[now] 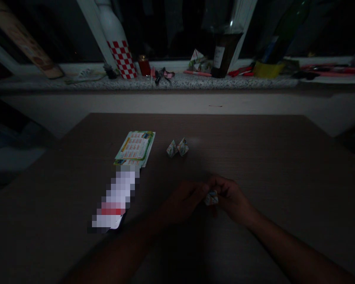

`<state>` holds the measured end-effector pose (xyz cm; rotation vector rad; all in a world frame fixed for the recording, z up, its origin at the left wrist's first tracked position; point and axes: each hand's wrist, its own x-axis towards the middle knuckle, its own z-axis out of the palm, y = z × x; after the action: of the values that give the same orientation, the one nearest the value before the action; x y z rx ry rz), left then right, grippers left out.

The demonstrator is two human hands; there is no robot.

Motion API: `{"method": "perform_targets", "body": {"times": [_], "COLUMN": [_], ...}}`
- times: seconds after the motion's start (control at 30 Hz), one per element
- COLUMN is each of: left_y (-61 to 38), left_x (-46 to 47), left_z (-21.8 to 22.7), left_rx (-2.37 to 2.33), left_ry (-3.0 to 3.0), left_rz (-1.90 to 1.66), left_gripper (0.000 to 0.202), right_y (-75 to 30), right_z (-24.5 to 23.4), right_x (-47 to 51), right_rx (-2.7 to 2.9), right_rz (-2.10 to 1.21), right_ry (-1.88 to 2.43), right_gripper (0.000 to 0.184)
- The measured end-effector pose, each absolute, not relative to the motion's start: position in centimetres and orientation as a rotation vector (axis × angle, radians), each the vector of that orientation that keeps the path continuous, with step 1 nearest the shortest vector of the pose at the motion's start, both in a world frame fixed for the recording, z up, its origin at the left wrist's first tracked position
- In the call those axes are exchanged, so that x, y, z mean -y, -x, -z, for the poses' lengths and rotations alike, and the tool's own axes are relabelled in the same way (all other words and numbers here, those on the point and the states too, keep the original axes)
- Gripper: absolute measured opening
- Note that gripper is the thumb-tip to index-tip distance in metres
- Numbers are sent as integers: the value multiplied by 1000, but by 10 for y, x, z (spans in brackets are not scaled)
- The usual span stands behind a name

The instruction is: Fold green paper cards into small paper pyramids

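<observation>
A small folded paper piece (212,198), printed in white, green and orange, is pinched between my two hands low over the table. My right hand (231,197) grips its right side with curled fingers. From the other side, the fingers of my left hand (187,199) press on its left edge. Two similar folded paper pieces, one on the left (172,149) and one on the right (183,146), stand side by side beyond my hands. To their left lies a stack of printed paper sheets (135,146). The light is dim and the fingertips are partly hidden.
A phone (118,197) with a blurred screen lies on the table (254,146) left of my hands. Along the windowsill (183,82) stand a red-and-white checkered bottle (122,55), a small red jar (144,66), a dark labelled container (225,55) and a yellow holder (268,70).
</observation>
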<state>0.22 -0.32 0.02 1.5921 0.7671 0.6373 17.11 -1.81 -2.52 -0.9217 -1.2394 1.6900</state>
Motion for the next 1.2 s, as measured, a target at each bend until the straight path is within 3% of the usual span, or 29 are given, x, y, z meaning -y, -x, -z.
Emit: {"method": "perform_targets", "body": {"times": [0.83,1.2], "left_y": [-5,-5], "left_x": [7,2], "left_z": [-3,4], "left_rx": [-664,-825], "left_ry": [-1440,-1313], "left_rz": [-533,-673], "left_gripper": [56,59], "right_y": [-171,-175], "right_z": [24,20], "right_x": [21,19], "right_rx": [1196,1246], "right_rz": [-1809,-1846], "right_ry": [768,677], "right_gripper": [31,25]}}
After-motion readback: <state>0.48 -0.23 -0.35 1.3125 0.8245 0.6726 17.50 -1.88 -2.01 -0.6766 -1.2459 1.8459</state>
